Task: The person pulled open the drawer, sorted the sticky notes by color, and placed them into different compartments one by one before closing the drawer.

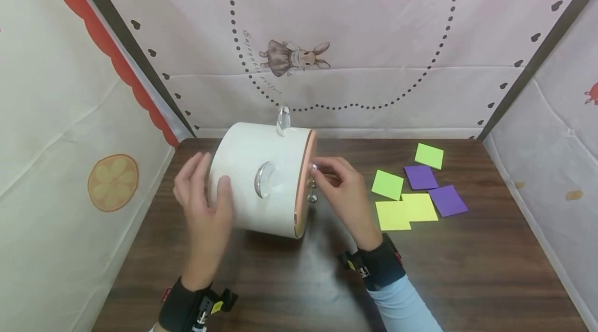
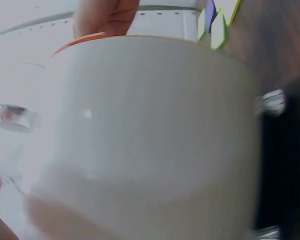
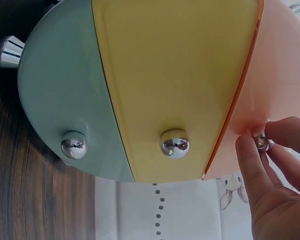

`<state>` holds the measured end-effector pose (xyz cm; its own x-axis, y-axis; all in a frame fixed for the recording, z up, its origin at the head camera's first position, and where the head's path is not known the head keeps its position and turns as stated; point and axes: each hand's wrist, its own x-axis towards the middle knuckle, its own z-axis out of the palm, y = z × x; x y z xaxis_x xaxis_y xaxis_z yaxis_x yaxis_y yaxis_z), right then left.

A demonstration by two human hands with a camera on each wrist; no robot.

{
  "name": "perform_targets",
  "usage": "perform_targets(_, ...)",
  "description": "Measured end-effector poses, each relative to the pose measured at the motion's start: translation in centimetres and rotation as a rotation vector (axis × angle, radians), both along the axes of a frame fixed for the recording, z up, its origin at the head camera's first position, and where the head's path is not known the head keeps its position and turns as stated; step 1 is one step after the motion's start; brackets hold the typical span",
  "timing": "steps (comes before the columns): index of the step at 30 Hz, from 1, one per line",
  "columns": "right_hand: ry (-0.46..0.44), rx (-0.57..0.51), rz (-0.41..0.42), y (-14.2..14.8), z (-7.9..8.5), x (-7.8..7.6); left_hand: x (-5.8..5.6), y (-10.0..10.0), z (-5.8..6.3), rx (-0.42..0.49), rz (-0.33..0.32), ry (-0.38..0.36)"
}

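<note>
A small white drawer box (image 1: 243, 145) with rounded sides stands on the table, its coloured fronts facing right. In the right wrist view it has a green drawer (image 3: 60, 95), a yellow drawer (image 3: 175, 75) and a pink drawer (image 3: 280, 65), each with a silver ball knob. My right hand (image 1: 348, 197) pinches the pink drawer's knob (image 3: 261, 142) between thumb and fingers. At the box's left end is my left hand (image 1: 203, 223), fingers extended and thumb on the near side. An orange edge (image 2: 80, 42) shows past the white body in the left wrist view.
Several square sticky notes lie to the right: green (image 1: 429, 155), purple (image 1: 420, 177) and yellow (image 1: 392, 216). A clear handle (image 1: 265, 180) and another loop (image 1: 283, 120) stick out from the box. Printed cloth walls (image 1: 374, 36) enclose the dark wooden table (image 1: 490, 270).
</note>
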<state>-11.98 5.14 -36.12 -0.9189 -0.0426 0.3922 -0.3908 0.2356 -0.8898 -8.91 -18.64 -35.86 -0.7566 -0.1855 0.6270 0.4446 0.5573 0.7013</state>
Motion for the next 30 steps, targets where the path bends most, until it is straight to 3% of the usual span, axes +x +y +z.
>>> perform_targets(2, 0.006, -0.004, 0.006, 0.0, -0.1, 0.0, 0.5, 0.1, -0.1, 0.091, 0.025, -0.112)
perform_targets(5, 0.018, 0.004, 0.003, 0.2, -0.6, -0.4, 0.6, -0.5, -0.4, 0.148, -0.014, -0.284)
perform_targets(12, 0.005, 0.030, -0.021, 0.6, -2.5, -1.5, -0.9, -5.5, -2.0, 0.092, -0.279, -0.621)
perform_targets(14, -0.005, 0.036, -0.023, 0.7, -3.0, -1.7, -0.7, -6.0, -2.5, 0.103, -0.359, -0.660)
perform_targets(18, -0.021, 0.044, -0.025, 0.8, -3.5, -1.8, -0.7, -5.8, -3.8, 0.187, -0.407, -0.666)
perform_targets(24, -0.015, 0.046, -0.031, 0.9, -3.7, -1.9, -1.5, -5.9, -6.1, 0.246, -0.369, -0.631)
perform_targets(30, 0.006, 0.050, -0.042, 1.1, -3.7, -2.0, -1.8, -5.9, -6.9, 0.251, -0.381, -0.613)
